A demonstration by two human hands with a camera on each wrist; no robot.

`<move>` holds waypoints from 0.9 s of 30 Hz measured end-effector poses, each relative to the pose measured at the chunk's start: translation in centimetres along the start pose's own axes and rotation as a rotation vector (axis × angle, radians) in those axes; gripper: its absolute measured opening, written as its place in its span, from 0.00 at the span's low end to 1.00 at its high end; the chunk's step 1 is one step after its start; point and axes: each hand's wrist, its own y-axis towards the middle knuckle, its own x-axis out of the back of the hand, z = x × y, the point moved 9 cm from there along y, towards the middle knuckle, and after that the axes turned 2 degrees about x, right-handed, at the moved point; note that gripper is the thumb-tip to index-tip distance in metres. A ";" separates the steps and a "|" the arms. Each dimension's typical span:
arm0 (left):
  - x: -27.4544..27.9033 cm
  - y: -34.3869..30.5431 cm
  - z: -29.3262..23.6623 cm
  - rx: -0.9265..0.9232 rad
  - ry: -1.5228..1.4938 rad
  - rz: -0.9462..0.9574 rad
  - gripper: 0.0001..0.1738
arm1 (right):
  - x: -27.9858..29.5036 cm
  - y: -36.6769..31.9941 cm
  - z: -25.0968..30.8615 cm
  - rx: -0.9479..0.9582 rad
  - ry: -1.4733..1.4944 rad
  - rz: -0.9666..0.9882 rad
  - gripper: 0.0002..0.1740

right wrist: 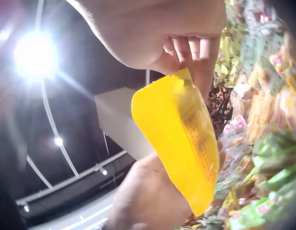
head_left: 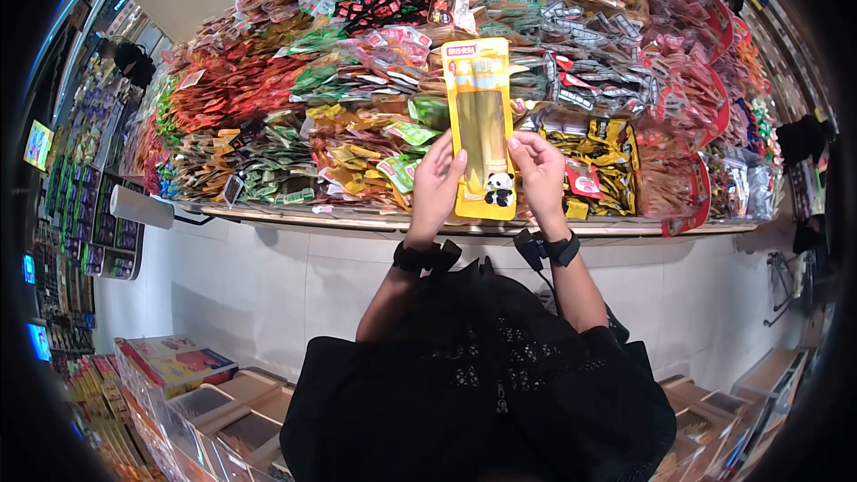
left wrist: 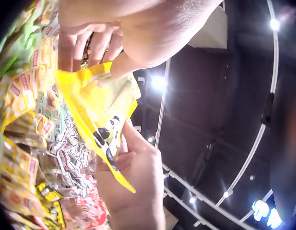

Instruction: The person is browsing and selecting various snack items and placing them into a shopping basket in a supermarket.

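A long yellow packet [head_left: 483, 129] with a clear window and a panda picture is held upright above the front of the display in the head view. My left hand [head_left: 436, 187] grips its left edge and my right hand [head_left: 540, 177] pinches its right edge, thumbs on the front. In the left wrist view the packet [left wrist: 102, 105] shows its panda side, between the left hand [left wrist: 138, 38] and the right hand [left wrist: 133, 187]. The right wrist view shows the packet's yellow printed back [right wrist: 179, 139], with the right hand [right wrist: 162, 33] above and the left hand [right wrist: 148, 196] below.
Heaps of colourful snack packets [head_left: 384, 71] fill the wide display, whose front edge [head_left: 339, 220] runs across just beyond the body. Boxes [head_left: 174, 363] and bins [head_left: 241, 411] stand behind at the left. A white rounded object [head_left: 141, 206] juts out at the left.
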 end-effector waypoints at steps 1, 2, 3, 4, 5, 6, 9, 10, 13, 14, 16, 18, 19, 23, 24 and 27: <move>0.0 -0.4 -0.9 0.021 0.132 -0.016 0.27 | 0.1 -0.3 1.3 0.092 -0.114 -0.059 0.10; -0.2 -0.6 -1.0 0.021 0.132 -0.018 0.27 | -0.3 -0.7 1.9 0.091 -0.113 -0.058 0.10; -1.0 -0.7 -1.3 -0.002 0.135 0.032 0.27 | -0.7 -1.4 3.3 0.151 -0.305 -0.081 0.10; -1.9 -0.8 -1.6 -0.026 0.139 0.082 0.27 | -1.1 -1.9 4.2 0.209 -0.498 -0.104 0.09; -2.9 -0.9 -2.0 -0.053 -0.022 0.106 0.24 | -2.3 -2.6 5.9 0.434 -0.613 -0.102 0.07; -2.7 -0.8 -1.7 -0.053 -0.022 0.106 0.24 | -3.8 -3.3 6.6 0.470 -0.684 -0.014 0.09; -3.1 -0.9 0.2 0.127 -0.361 0.183 0.18 | -6.5 -5.5 7.6 0.650 -0.816 0.046 0.11; -3.1 -0.8 0.0 0.127 -0.361 0.183 0.18 | -6.4 -5.5 7.8 0.649 -0.816 0.046 0.11; -1.2 -0.3 0.4 0.186 -0.566 0.075 0.17 | -6.8 -4.8 8.2 0.609 -0.594 0.187 0.11; -0.8 -0.2 0.3 0.186 -0.565 0.075 0.17 | -6.1 -4.3 8.5 0.582 -0.594 0.141 0.13; -0.8 -0.4 -0.8 0.258 -0.628 0.078 0.20 | -4.0 -3.1 7.9 0.486 -0.534 -0.008 0.16; -0.5 -0.7 -0.8 0.271 -0.651 0.092 0.21 | -2.9 -1.7 3.4 0.178 -0.098 0.030 0.21; -0.5 -0.8 -0.5 0.283 -0.633 0.117 0.21 | -2.8 -1.3 1.7 -0.041 0.062 0.121 0.21; -0.5 -1.1 -0.4 0.294 -0.548 0.144 0.21 | -2.5 -1.6 -0.2 -0.302 0.255 0.151 0.18; -0.5 -1.2 -0.4 0.296 -0.523 0.150 0.21 | -2.3 -1.7 -0.4 -0.318 0.267 0.126 0.16; -0.8 -1.5 -0.3 0.286 -0.500 0.148 0.20 | -1.7 -2.1 -0.4 -0.335 0.272 0.103 0.16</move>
